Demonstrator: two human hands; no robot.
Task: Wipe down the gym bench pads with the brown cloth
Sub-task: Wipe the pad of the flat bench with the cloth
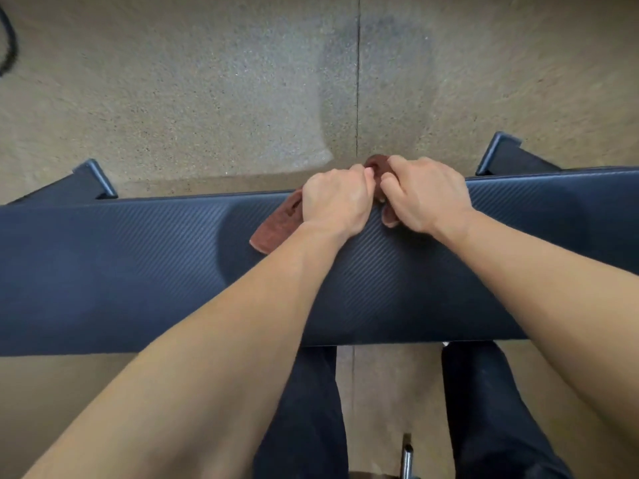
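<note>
Both hands meet at the far edge of the dark blue gym bench pad (138, 271), bunched on the brown cloth (276, 226). The left hand (333, 198) and right hand (425, 195) each have their fingers (361, 172) curled tight into the cloth, knuckles nearly touching. One end of the cloth lies flat on the pad to the left, and a fold bulges over the far edge. This looks like wiping that far edge, or gathering the cloth for a pass. The next move likely calls for pressing it flat and sweeping lengthwise along the pad.
</note>
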